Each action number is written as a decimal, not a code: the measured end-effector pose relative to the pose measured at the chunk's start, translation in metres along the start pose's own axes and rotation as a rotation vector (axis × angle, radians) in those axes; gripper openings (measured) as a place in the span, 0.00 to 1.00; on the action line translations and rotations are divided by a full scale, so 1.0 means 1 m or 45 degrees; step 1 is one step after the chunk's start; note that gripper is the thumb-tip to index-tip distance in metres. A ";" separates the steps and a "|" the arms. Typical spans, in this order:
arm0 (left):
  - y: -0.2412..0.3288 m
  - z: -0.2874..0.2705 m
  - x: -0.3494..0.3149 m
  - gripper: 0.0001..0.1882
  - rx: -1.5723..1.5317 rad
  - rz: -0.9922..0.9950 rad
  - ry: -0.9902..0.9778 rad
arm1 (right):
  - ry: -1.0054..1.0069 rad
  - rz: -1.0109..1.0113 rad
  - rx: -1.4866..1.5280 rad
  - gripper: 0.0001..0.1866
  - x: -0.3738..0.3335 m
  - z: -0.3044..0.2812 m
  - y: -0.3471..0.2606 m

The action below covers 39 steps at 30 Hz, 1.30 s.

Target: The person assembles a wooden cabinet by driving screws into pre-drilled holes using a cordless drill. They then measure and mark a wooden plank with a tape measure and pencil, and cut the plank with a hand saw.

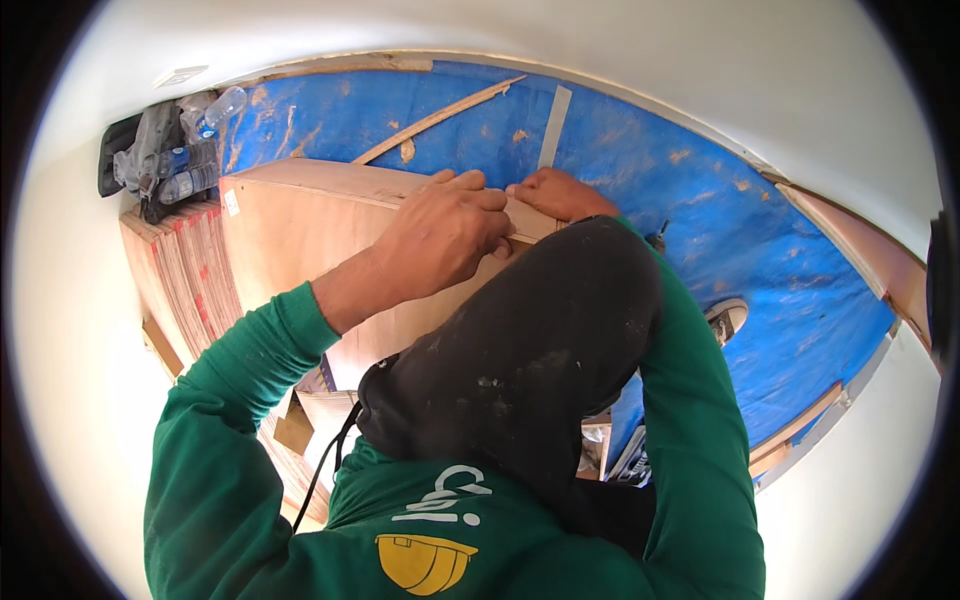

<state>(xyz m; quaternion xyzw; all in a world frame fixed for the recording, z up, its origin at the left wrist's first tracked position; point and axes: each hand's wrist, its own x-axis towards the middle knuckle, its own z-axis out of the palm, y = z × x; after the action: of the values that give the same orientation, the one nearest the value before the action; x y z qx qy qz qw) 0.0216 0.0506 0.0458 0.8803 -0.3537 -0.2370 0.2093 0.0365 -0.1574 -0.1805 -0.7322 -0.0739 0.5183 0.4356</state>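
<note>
A large plywood box [300, 225] with a pale wood face lies in front of me, its long upper edge running left to right. My left hand [435, 235] is closed with bent fingers over that edge, close to the box's right end. Whatever sits inside its fingers is hidden. Just to the right, my right hand [560, 195] is closed on the box's end corner, its thumb side against the wood. The two hands are close together but apart. My raised knee [590, 280], in dark trousers, covers part of the box's lower right side.
Stacked plywood sheets [180, 270] stand at the left, with plastic bottles [190, 170] and a grey bag [150, 150] beyond. A blue sheet [800, 270] with wood scraps covers the floor. A loose wooden strip [440, 120] lies past the box. White walls surround the area.
</note>
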 end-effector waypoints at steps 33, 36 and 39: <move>-0.052 0.033 -0.077 0.10 -0.578 0.026 0.609 | 0.617 0.305 -0.889 0.49 -0.266 0.083 0.168; -0.054 0.038 -0.078 0.13 -0.384 0.084 0.646 | 0.728 0.312 -0.638 0.44 -0.268 0.087 0.162; -0.054 0.039 -0.078 0.14 -0.348 0.084 0.650 | 0.950 0.314 -0.289 0.39 -0.277 0.086 0.147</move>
<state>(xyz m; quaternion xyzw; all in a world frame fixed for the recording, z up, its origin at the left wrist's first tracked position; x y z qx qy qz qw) -0.0216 0.1345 0.0070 0.8632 -0.2829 -0.0462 0.4157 -0.2101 -0.3536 -0.1008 -0.9168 0.1207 0.2538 0.2836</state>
